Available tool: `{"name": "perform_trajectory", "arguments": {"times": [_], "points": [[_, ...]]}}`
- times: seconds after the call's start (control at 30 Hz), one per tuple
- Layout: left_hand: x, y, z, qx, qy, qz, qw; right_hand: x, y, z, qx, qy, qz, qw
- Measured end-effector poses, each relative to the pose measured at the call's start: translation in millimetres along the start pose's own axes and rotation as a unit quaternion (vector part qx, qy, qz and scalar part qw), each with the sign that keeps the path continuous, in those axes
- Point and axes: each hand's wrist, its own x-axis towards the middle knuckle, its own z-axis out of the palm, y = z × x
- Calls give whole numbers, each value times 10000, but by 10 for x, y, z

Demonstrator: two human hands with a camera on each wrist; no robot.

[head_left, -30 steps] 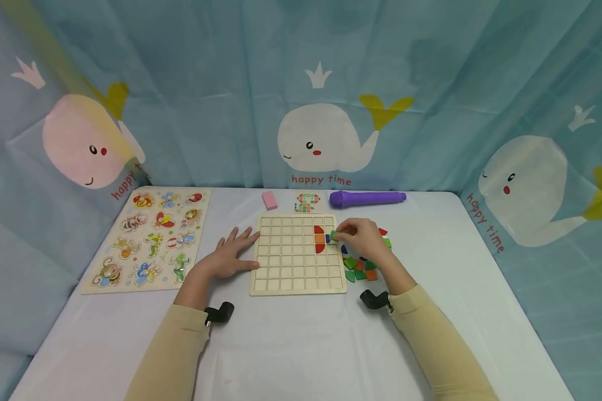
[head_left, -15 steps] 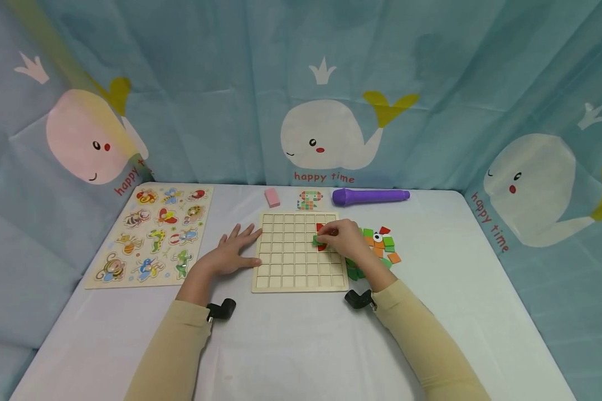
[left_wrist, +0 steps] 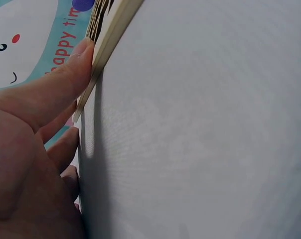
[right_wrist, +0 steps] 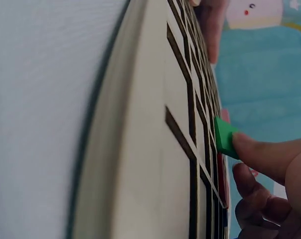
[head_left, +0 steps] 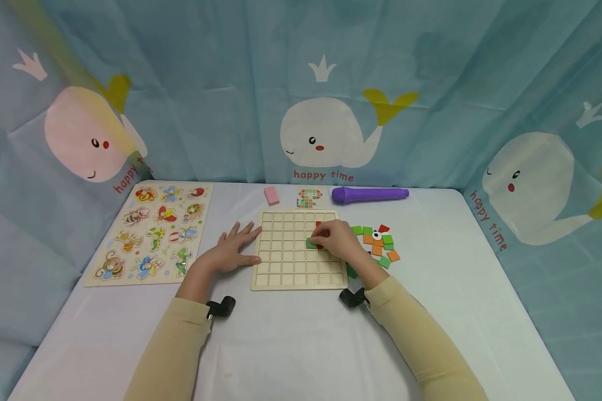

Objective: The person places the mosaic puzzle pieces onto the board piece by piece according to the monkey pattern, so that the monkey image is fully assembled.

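A wooden grid board lies flat in the middle of the table. My right hand pinches a green tile between thumb and fingers over the board's right half. In the right wrist view the green tile meets the grid tilted, beside a red piece. Part of the red pieces shows past my fingers; the hand hides the others. My left hand lies spread, its thumb and fingertips at the board's left edge. The left wrist view shows the thumb against that edge.
Loose coloured tiles lie right of the board, partly behind my right arm. Beyond the board are a pink block, a pattern card and a purple toy microphone. An insect puzzle board lies at the left.
My right hand has carried the green tile leftward from the board's right edge, past the red pieces, onto the grid. My left hand stays at the left edge.
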Motion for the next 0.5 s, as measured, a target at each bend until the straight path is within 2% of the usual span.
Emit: {"name": "perform_trajectory", "arguments": {"times": [0.2, 0.37, 0.5], "points": [[0, -9, -2, -6, -23, -50, 10000, 14, -37, 14, -422, -207, -143, 9988], [-5, 0, -2, -48, -37, -26, 10000, -7, -48, 7, -377, -133, -127, 9991], [-10, 6, -8, -70, -31, 32, 10000, -48, -10, -42, -147, 55, 4, 9999]]}}
